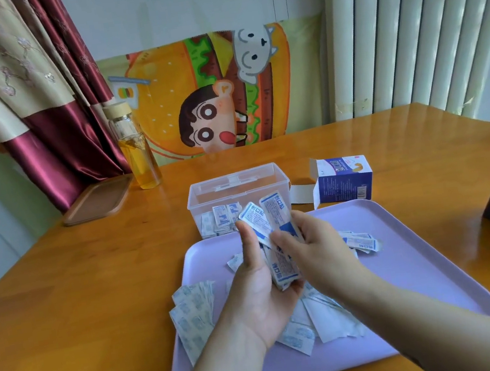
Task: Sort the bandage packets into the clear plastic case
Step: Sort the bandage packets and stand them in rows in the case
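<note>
While my left hand point(259, 281) cradles a fanned stack of bandage packets point(269, 219), thumb clamped down, my right hand point(312, 250) pinches the front ones. Feather-light, thin, probably slick, so best gripped across the flat faces. More lie loose on the lavender tray point(407, 259); the clear plastic case point(207, 195), partly filled, stands just beyond.

Your left hand point(262, 287) and right hand point(313, 248) are bare. Your 2 forearms point(220, 367) run uncovered from the wrists to the lower edge of view, showing only skin.
</note>
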`<state>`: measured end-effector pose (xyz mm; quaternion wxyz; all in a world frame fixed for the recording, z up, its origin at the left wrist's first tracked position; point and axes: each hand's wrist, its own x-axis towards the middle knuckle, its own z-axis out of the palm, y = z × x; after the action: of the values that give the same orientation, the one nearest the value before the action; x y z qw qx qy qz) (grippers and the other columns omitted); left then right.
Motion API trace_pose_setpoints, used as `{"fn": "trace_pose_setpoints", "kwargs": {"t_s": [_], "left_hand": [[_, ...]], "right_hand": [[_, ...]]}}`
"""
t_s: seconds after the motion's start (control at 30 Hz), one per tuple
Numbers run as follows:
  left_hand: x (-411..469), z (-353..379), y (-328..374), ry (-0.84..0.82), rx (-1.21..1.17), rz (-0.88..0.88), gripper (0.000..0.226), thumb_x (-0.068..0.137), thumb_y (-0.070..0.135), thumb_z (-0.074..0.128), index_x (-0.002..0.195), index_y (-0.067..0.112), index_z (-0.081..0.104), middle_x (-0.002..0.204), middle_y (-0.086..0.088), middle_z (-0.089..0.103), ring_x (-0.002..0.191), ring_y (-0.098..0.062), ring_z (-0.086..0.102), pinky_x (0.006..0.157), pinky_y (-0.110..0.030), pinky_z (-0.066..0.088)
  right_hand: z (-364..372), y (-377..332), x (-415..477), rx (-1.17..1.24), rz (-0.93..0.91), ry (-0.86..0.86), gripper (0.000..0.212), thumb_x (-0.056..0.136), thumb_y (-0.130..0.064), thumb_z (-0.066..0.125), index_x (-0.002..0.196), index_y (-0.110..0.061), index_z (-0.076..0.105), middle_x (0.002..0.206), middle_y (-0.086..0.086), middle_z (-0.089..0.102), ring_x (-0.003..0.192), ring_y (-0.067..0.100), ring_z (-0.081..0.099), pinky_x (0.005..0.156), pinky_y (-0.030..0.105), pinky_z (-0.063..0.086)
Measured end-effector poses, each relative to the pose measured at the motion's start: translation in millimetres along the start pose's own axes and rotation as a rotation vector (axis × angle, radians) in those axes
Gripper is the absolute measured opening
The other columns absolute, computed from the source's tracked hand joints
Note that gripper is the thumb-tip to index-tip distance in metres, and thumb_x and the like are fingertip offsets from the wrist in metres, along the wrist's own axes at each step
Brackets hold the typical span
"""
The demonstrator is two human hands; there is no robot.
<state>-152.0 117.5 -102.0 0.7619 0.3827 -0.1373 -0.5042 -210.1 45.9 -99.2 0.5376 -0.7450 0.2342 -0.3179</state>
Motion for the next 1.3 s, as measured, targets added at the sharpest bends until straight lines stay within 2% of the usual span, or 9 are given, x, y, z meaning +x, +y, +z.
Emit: {"fn": "trace_pose_setpoints", "kwargs": {"t_s": [0.2,0.33,0.43,0.5,0.77,0.87,0.97,1.13,1.3], "left_hand": [[-1.2,-2.7,6.3,0.068,-0.034,-0.08,0.034,0.097,0.037,0.044,0.104,0.016,0.069,0.099,-0.009,0.07,0.093,-0.02,0.066,0.083,-0.031,0.047],[-0.6,-3.1,8.8,0.127,-0.07,-0.061,0.024,0.096,0.024,0.048,0.103,0.013,0.069,0.091,-0.011,0.07,0.081,-0.022,0.066,0.068,-0.032,0.052],[-0.4,-5.9,10.3,0.129,-0.034,-0.043,0.019,0.093,0.017,0.052,0.091,0.012,0.07,0.078,-0.008,0.064,0.074,-0.02,0.061,0.064,-0.03,0.053],[-2.0,-6.3,11.0,0.102,0.06,-0.057,0.023,0.091,0.016,0.052,0.075,0.014,0.069,0.071,-0.007,0.062,0.067,-0.018,0.06,0.06,-0.028,0.051],[-7.1,-6.0,13.8,-0.023,0.384,-0.052,0.011,0.09,0.002,0.048,0.088,0.005,0.059,0.068,-0.014,0.049,0.064,-0.023,0.049,0.052,-0.026,0.043],[-7.6,-5.2,13.5,0.03,0.621,0.046,0.016,0.088,-0.001,0.047,0.082,0.005,0.06,0.065,-0.012,0.049,0.063,-0.023,0.05,0.055,-0.028,0.041],[-9.0,-2.7,13.0,0.041,0.752,0.102,0.016,0.087,0.001,0.048,0.077,0.007,0.058,0.061,-0.008,0.051,0.061,-0.019,0.052,0.056,-0.027,0.041],[-13.4,-0.8,15.5,-0.129,0.519,0.016,0.018,0.091,0.001,0.046,0.103,0.009,0.058,0.093,-0.016,0.058,0.087,-0.025,0.06,0.065,-0.028,0.046],[-15.1,0.5,15.3,-0.112,0.488,0.006,0.017,0.093,0.003,0.045,0.094,0.012,0.06,0.08,-0.011,0.059,0.078,-0.023,0.061,0.061,-0.028,0.049]], "right_hand": [[0.3,5.2,-4.1,-0.562,-0.213,-0.213,0.012,0.094,-0.035,0.047,0.092,-0.023,0.046,0.11,-0.003,0.038,0.107,0.019,0.032,0.094,0.031,0.035],[-12.5,4.7,-0.4,-0.644,-0.216,-0.262,0.085,0.082,-0.053,0.058,0.148,-0.023,0.013,0.135,-0.004,0.021,0.117,0.013,0.032,0.103,0.025,0.033],[-29.3,-2.6,-1.0,-0.624,-0.225,-0.455,0.12,0.065,-0.057,0.073,0.147,-0.035,-0.011,0.146,-0.018,0.0,0.112,0.004,0.04,0.093,0.01,0.038],[-34.0,-7.5,-5.6,-0.696,-0.261,-0.566,0.128,0.06,-0.055,0.08,0.142,-0.047,-0.017,0.147,-0.025,-0.015,0.099,0.005,0.05,0.09,0.017,0.046],[-33.8,-17.2,-5.5,-0.978,-0.411,-0.573,0.127,0.063,-0.046,0.081,0.128,-0.062,-0.026,0.148,-0.015,-0.032,0.105,0.014,0.054,0.075,0.017,0.04],[-31.0,-23.5,-10.5,-1.043,-0.47,-0.612,0.117,0.059,-0.056,0.079,0.138,-0.06,-0.007,0.147,-0.016,-0.032,0.122,0.017,0.044,0.086,0.029,0.046],[-29.6,-24.1,-8.5,-1.011,-0.456,-0.555,0.103,0.055,-0.063,0.076,0.138,-0.049,0.016,0.148,-0.016,-0.019,0.104,0.015,0.052,0.082,0.028,0.047],[-33.1,-15.1,-3.0,-0.892,-0.423,-0.459,0.091,0.06,-0.06,0.075,0.133,-0.04,0.027,0.144,-0.015,0.0,0.094,0.02,0.059,0.072,0.023,0.044],[-30.0,-10.8,-11.0,-0.942,-0.493,-0.417,0.101,0.055,-0.065,0.072,0.138,-0.042,0.018,0.141,-0.008,0.009,0.091,0.012,0.044,0.072,0.023,0.042]]}}
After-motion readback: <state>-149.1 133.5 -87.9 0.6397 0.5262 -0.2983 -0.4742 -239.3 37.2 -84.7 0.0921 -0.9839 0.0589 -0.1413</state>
